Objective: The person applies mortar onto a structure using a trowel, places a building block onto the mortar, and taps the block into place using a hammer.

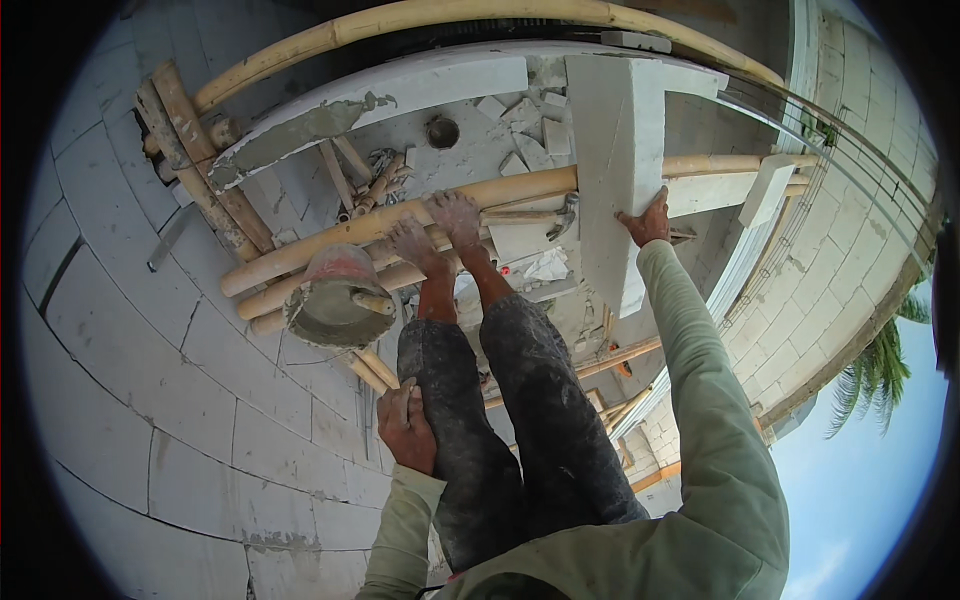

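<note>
One pale block (608,170), long and square-edged, right of centre in the frame, running from the upper middle down toward the centre; broad grey face plus a bright white narrow side. Looks like lightweight concrete, so my read: stiff, no flex, moderately heavy for its bulk, dry and dusty. Should not be very slippery, but corners and edges probably chip or crumble if knocked. Broken pale chunks (530,150) lie at upper middle. Best hold: across the narrow side, near mid-length, palm flat; a second hand on the opposite side would help against tipping. Keep off the corners.

Right hand (648,220): grip spans the narrow white side, thumb out on the grey face, fingers at the right edge. Opened about as wide as the block's thin dimension and closed onto it; how hard it squeezes, can't tell.

Left hand (407,428): lower middle of frame, by the left trouser leg (450,400), fingers bent, well apart from the block. Can't tell if that grip holds anything.

Nearby: hammer (568,217) just left of the block, bamboo poles (400,220) at centre, mortar bucket (340,262) left of centre.
</note>
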A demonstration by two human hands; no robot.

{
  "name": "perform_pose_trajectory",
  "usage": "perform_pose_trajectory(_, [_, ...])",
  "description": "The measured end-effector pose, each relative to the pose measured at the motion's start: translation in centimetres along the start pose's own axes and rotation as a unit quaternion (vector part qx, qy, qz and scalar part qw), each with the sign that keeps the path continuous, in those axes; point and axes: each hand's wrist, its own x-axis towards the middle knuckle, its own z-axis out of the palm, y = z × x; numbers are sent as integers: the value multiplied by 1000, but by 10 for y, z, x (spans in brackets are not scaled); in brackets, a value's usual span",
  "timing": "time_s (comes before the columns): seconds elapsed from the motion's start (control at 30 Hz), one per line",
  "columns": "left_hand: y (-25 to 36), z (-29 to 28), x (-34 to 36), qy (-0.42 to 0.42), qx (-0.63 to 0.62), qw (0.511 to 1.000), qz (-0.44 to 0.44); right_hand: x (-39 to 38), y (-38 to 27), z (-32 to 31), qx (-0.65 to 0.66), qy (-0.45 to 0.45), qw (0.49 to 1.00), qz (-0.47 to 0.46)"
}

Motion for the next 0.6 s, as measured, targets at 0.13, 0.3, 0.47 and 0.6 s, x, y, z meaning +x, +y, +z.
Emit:
perform_pose_trajectory(0.13, [-8, 8, 12, -30, 17, 998, 55, -5, -5, 3, -15, -2, 1000, 8])
perform_pose_trajectory(0.3, [-21, 9, 14, -59, 47, 990, 121, 0, 1, 7, -4, 50, 999, 0])
perform_pose_trajectory(0.47, [-28, 5, 19, -65, 71, 987, 127, 2, -5, 8, -27, 35, 999, 27])
perform_pose_trajectory(0.6, [-27, 5, 20, -81, 62, 988, 119, 2, -2, 8, -27, 38, 999, 22])
